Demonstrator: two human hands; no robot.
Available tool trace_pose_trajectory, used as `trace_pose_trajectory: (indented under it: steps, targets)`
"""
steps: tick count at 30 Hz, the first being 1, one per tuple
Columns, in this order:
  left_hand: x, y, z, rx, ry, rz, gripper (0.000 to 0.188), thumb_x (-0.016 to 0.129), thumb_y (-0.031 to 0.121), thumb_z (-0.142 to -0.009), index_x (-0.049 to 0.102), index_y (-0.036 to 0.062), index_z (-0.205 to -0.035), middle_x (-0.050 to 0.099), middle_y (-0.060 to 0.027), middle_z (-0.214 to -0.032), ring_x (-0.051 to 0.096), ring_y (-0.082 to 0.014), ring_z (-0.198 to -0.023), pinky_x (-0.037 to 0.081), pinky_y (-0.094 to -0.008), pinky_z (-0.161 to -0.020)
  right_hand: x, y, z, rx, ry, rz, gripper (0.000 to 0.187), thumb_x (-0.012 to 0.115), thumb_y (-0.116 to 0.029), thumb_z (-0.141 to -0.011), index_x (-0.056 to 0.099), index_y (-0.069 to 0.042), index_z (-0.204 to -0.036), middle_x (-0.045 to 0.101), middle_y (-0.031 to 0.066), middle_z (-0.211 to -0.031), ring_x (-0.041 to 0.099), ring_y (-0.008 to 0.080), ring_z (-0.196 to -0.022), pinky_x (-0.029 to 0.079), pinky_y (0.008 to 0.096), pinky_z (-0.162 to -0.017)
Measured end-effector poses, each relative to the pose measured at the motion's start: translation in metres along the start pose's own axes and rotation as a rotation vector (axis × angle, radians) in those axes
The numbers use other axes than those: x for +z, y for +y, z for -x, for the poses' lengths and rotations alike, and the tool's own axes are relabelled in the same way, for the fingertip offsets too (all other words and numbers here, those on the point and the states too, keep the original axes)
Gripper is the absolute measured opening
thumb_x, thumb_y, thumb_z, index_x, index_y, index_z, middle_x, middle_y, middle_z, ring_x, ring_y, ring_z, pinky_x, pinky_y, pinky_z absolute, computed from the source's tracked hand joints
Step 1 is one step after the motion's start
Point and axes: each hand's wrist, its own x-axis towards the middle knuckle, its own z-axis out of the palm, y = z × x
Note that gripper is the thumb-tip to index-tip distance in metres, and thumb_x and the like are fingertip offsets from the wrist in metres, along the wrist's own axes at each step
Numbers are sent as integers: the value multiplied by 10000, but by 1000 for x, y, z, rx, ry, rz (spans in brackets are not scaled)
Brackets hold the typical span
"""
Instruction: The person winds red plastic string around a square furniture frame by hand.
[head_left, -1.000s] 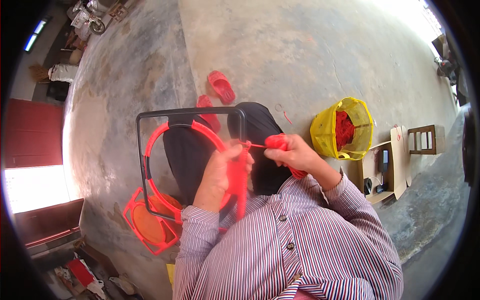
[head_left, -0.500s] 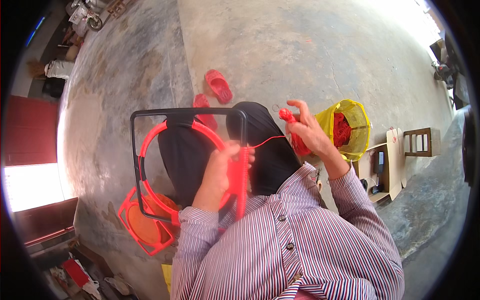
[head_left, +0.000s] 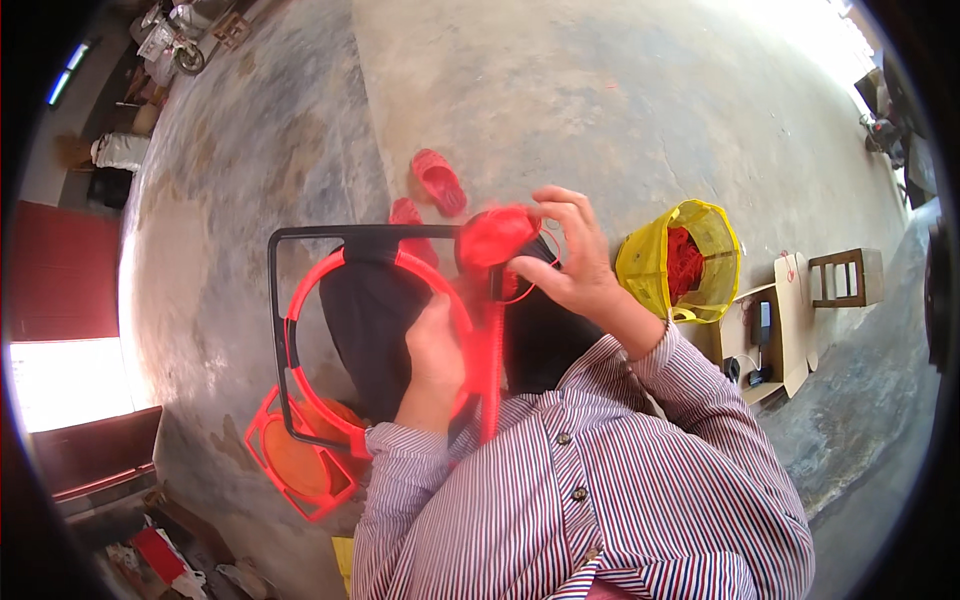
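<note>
Far beyond my left hand, at the upper left, a small motorcycle [head_left: 170,42] stands on the floor. Below and to the left of that hand, a red frame with an orange disc [head_left: 300,455] lies by my leg. Immediately left of the hand, a black rectangular frame [head_left: 276,330] with a red ring [head_left: 300,285] inside it is held above my dark-trousered knees.

My left hand [head_left: 437,345] is closed on the red-wrapped right side of this assembly; its fingertips are not clearly visible. Past the hand, a pair of red slippers [head_left: 438,182] sits on the floor.

Between the two hands, higher than the left, a bundle of red cord [head_left: 495,235] is over the frame's upper right corner. It is blurred. A loop of cord [head_left: 528,292] curves beneath it, near my right thumb.

My right hand [head_left: 580,260] is open, thumb and fingers spread apart and curved, just right of the bundle; whether the fingertips touch it, I cannot tell.

Right of that hand stands a yellow bag [head_left: 642,265] containing more red cord [head_left: 684,264]. Further right are an open cardboard box [head_left: 792,335] and a wooden stool [head_left: 868,278].
</note>
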Motion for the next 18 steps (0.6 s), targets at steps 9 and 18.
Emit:
trace_pose_trajectory:
  steps: [9, 18]
  targets:
    - [-19, -9, -16, -220, -104, 34, 489, 548, 350, -913, 601, -70, -1157, 661, -174, -1096, 623, -237, -994, 519, -373, -855, -3, 20, 44, 519, -230, -514, 246, 706, -190, -851, 649, 10, -982, 629, 77, -1096, 618, 184, -940, 505, 338, -819]
    - [3, 7, -5, -280, 21, -222, 160, 647, 132, -910, 627, -7, -987, 696, -184, -883, 688, -253, -734, 574, -353, -697, -169, 15, 58, 629, 264, -1115, 292, 548, -322, -873, 536, -37, -937, 446, 28, -637, 487, 179, -638, 470, 359, -706]
